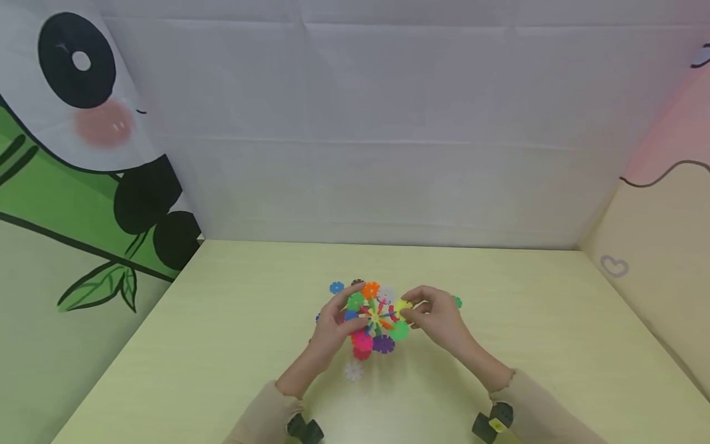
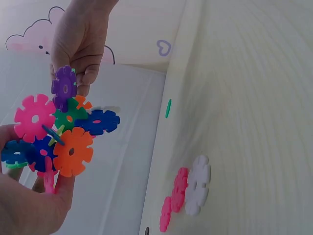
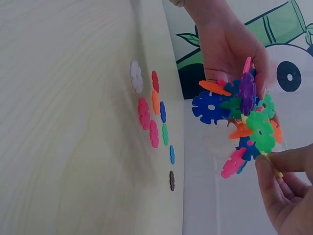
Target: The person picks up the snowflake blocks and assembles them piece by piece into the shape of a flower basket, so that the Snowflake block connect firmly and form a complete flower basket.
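In the head view a ball-like cluster of interlocking plastic flower discs (image 1: 375,317) is held up off the table between both hands. Its discs are pink, orange, purple, green, blue and other colours, slotted together at many angles. My left hand (image 1: 331,328) grips the cluster from its left side, thumb in front. On the right side, my right hand (image 1: 442,316) pinches a yellow disc (image 1: 402,306) between thumb and fingers, at the cluster's edge. The right wrist view shows this yellow piece edge-on below a light green disc (image 3: 260,132). Whether it is fully slotted in I cannot tell.
Loose discs lie on the pale wooden table (image 1: 527,308): a white disc (image 1: 354,371) nearest me, a blue disc (image 1: 336,287) behind, a green disc (image 1: 458,301) to the right, and several more below the cluster. Printed cloth walls stand behind and at both sides.
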{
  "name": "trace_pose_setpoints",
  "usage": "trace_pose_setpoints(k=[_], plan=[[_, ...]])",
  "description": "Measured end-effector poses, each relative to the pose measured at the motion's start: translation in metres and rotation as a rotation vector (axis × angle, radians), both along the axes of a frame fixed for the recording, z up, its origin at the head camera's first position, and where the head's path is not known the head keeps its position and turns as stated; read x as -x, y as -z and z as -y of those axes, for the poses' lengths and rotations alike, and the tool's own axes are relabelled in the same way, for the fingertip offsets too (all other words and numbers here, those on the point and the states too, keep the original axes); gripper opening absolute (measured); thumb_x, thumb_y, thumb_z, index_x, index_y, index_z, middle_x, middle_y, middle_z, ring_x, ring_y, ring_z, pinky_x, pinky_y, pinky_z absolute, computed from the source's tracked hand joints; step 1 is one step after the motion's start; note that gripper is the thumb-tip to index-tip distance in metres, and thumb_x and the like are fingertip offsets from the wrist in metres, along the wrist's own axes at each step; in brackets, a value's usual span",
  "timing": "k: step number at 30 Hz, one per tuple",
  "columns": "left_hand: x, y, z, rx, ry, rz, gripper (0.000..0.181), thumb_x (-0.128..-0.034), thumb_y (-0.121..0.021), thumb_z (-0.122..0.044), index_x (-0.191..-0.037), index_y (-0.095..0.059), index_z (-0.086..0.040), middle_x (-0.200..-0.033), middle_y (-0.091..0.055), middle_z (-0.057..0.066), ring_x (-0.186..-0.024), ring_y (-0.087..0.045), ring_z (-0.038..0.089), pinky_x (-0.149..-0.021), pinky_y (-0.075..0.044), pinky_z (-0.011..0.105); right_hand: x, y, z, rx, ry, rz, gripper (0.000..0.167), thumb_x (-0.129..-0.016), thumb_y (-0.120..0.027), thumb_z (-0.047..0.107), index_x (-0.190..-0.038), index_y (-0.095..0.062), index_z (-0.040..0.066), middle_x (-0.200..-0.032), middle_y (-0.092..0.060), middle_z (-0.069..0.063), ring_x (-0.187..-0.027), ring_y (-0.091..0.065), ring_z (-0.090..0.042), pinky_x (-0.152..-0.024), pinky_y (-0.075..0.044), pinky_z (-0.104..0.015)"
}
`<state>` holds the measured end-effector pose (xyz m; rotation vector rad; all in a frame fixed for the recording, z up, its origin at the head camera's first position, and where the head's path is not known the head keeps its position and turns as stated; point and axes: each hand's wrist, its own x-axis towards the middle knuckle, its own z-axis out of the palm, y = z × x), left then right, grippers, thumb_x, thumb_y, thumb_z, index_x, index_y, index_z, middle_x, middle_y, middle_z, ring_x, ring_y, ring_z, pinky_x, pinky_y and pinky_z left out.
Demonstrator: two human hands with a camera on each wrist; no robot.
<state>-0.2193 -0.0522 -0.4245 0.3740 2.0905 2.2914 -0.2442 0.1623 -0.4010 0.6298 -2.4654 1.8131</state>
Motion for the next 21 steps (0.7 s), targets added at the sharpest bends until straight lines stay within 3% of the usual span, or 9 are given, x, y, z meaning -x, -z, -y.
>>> trace_pose_setpoints(k=[2, 6, 9, 14, 21], plan=[[0.0, 0.0, -0.001, 0.031, 0.005, -0.003, 0.059, -0.0872, -0.06, 0.005, -0.142, -0.042, -0.005, -0.14, -0.042, 0.018, -0.109, -0.057, 0.036, -0.086, -0.051, 0.038, 0.001, 0.001, 0.001, -0.011, 0.003, -0.017, 0.018, -0.082, -0.069, -0.005, -0.099, -0.064, -0.008, -0.083, -0.062, -0.009, -0.065, -0.065, -0.022, -0.06, -0.056, -0.034], [-0.004, -0.003, -0.002, 0.222, 0.045, -0.043, 0.068, -0.0873, -0.067, -0.007, -0.147, -0.035, -0.011, -0.143, -0.037, 0.016, -0.116, -0.05, 0.037, -0.089, -0.049, 0.045, 0.002, 0.004, 0.003, -0.026, 0.029, -0.053, 0.018, -0.083, -0.07, -0.004, -0.1, -0.066, -0.006, -0.083, -0.065, -0.008, -0.064, -0.065, -0.02, -0.061, -0.056, -0.039], [-0.008, -0.003, 0.0, 0.302, 0.098, -0.071, 0.076, -0.0849, -0.071, -0.011, -0.149, -0.03, -0.014, -0.139, -0.04, 0.015, -0.114, -0.051, 0.035, -0.087, -0.05, 0.04, -0.004, 0.004, 0.005, -0.013, 0.06, -0.071, 0.018, -0.083, -0.071, -0.002, -0.1, -0.067, -0.005, -0.081, -0.067, -0.009, -0.064, -0.064, -0.019, -0.059, -0.056, -0.035], [-0.011, -0.001, 0.003, 0.223, 0.129, -0.122, 0.075, -0.0819, -0.068, -0.002, -0.147, -0.032, -0.012, -0.134, -0.043, 0.018, -0.105, -0.056, 0.037, -0.08, -0.053, 0.031, -0.012, 0.005, 0.01, 0.057, 0.101, -0.079, 0.016, -0.084, -0.07, -0.002, -0.099, -0.068, -0.006, -0.079, -0.068, -0.012, -0.064, -0.064, -0.019, -0.058, -0.054, -0.026], [-0.02, -0.001, 0.002, 0.091, 0.123, -0.144, 0.074, -0.0787, -0.066, 0.006, -0.145, -0.035, -0.006, -0.13, -0.045, 0.022, -0.103, -0.058, 0.034, -0.081, -0.053, 0.033, -0.021, 0.009, 0.017, 0.109, 0.157, -0.136, 0.012, -0.083, -0.07, -0.004, -0.095, -0.071, -0.005, -0.079, -0.069, -0.01, -0.065, -0.062, -0.017, -0.058, -0.053, -0.026]])
